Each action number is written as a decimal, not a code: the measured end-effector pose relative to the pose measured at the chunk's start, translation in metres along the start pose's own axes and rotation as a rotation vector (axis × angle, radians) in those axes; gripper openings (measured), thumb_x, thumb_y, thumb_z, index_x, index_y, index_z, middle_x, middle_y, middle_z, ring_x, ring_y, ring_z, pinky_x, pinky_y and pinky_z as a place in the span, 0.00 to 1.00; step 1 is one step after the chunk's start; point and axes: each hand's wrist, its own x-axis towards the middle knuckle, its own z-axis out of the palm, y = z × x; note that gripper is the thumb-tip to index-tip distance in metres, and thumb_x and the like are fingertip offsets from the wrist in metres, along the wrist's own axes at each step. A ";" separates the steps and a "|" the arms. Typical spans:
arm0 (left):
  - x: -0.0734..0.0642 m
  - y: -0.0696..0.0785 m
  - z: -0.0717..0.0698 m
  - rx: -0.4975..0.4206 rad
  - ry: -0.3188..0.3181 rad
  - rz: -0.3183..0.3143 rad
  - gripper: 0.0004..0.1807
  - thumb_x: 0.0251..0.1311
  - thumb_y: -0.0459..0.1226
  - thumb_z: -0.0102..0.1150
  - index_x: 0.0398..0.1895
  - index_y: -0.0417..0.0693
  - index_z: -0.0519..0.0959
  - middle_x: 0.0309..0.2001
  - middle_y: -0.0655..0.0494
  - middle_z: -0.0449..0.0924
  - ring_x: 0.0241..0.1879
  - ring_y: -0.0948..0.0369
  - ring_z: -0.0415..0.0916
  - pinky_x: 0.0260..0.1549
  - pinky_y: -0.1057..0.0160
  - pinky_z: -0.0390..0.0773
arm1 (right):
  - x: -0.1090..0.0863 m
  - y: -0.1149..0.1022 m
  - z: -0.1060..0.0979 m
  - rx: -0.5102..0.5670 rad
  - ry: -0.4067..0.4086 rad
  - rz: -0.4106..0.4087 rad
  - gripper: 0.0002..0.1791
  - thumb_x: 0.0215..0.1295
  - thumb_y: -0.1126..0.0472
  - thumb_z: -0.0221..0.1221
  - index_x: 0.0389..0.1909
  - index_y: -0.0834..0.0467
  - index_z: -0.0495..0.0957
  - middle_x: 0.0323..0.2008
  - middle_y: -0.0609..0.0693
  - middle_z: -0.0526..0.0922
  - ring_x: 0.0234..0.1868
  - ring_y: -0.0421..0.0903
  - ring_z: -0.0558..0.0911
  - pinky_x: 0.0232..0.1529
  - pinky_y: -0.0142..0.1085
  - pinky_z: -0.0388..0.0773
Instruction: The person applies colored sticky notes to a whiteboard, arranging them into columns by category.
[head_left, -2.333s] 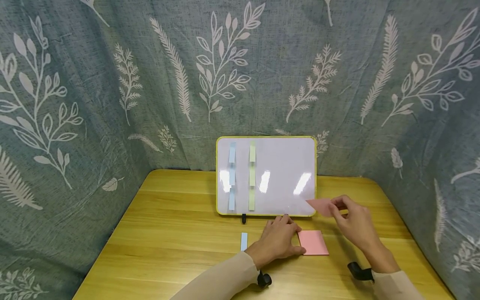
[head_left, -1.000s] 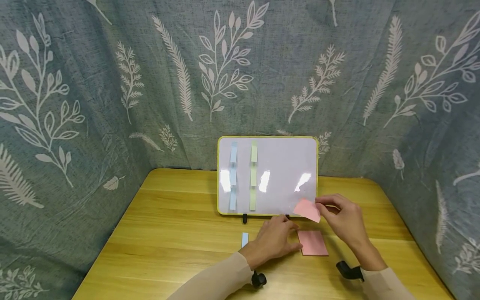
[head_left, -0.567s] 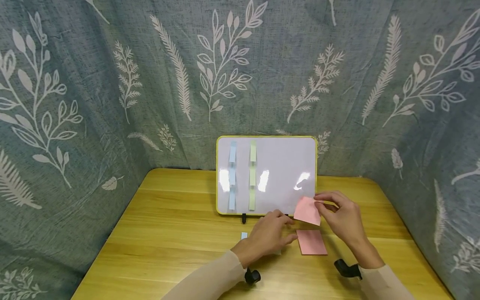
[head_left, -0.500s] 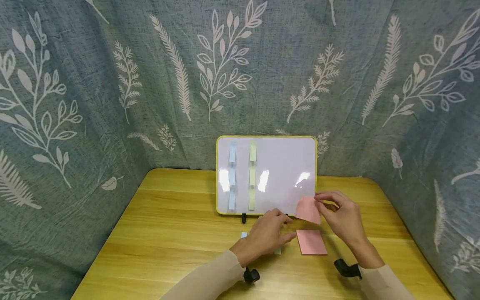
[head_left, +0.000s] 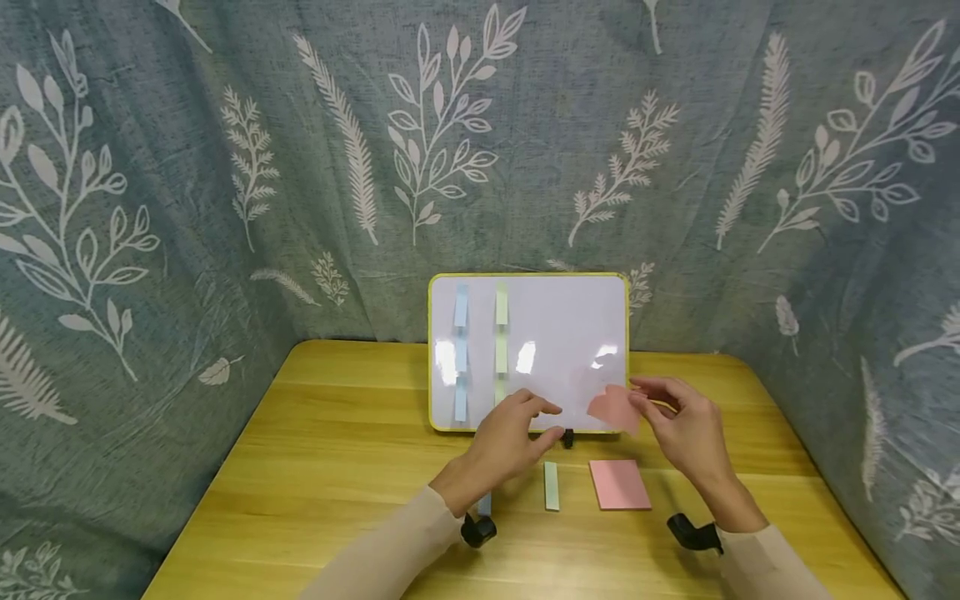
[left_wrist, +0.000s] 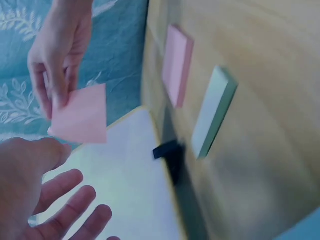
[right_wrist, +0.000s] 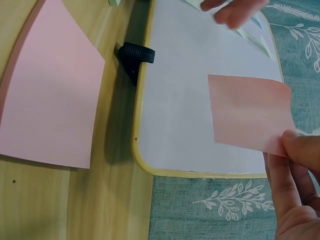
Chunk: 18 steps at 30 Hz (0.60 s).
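Observation:
Between thumb and fingers, my right hand (head_left: 686,425) pinches a single pink sticky note (right_wrist: 250,112) by its edge, in front of the whiteboard's lower right corner. My left hand (head_left: 504,437) is raised before the board's lower middle, fingers spread and holding nothing. In the left wrist view its thumb lies close to the pink note (left_wrist: 82,117); whether they touch I cannot tell. The whiteboard (head_left: 566,325) has a yellow frame and carries a column of blue strips (head_left: 461,354) and one of green strips (head_left: 501,350). The lowest green strip is partly behind my left hand.
A pink sticky note pad (head_left: 620,484) lies on the wooden table (head_left: 337,467), right of a narrow green pad (head_left: 551,486). A blue pad (head_left: 484,504) is mostly hidden under my left wrist. A black foot (head_left: 567,438) supports the board. Patterned curtain (head_left: 525,167) surrounds the table.
My left hand has left the pink pad's side and moved up and left toward the board, uncovering the green pad. My right hand has carried the pink note slightly left.

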 end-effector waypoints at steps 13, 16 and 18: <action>0.020 -0.016 -0.054 -0.062 0.185 0.062 0.16 0.84 0.43 0.71 0.66 0.48 0.91 0.60 0.49 0.92 0.59 0.48 0.91 0.57 0.47 0.92 | 0.008 -0.001 0.002 -0.056 0.001 0.066 0.09 0.82 0.68 0.71 0.56 0.62 0.94 0.52 0.61 0.95 0.50 0.15 0.83 0.46 0.15 0.81; 0.027 -0.021 -0.067 -0.065 0.215 0.076 0.16 0.84 0.42 0.71 0.66 0.46 0.91 0.59 0.47 0.91 0.58 0.47 0.91 0.57 0.45 0.91 | 0.010 -0.003 0.003 -0.038 -0.010 0.111 0.08 0.84 0.65 0.69 0.56 0.61 0.93 0.52 0.61 0.95 0.47 0.18 0.84 0.43 0.17 0.82; 0.032 -0.024 -0.075 -0.069 0.230 0.081 0.16 0.84 0.42 0.70 0.66 0.45 0.91 0.60 0.46 0.91 0.58 0.46 0.91 0.57 0.45 0.91 | 0.012 -0.005 0.004 -0.005 -0.019 0.146 0.10 0.86 0.63 0.68 0.58 0.62 0.92 0.53 0.62 0.95 0.45 0.20 0.86 0.44 0.18 0.83</action>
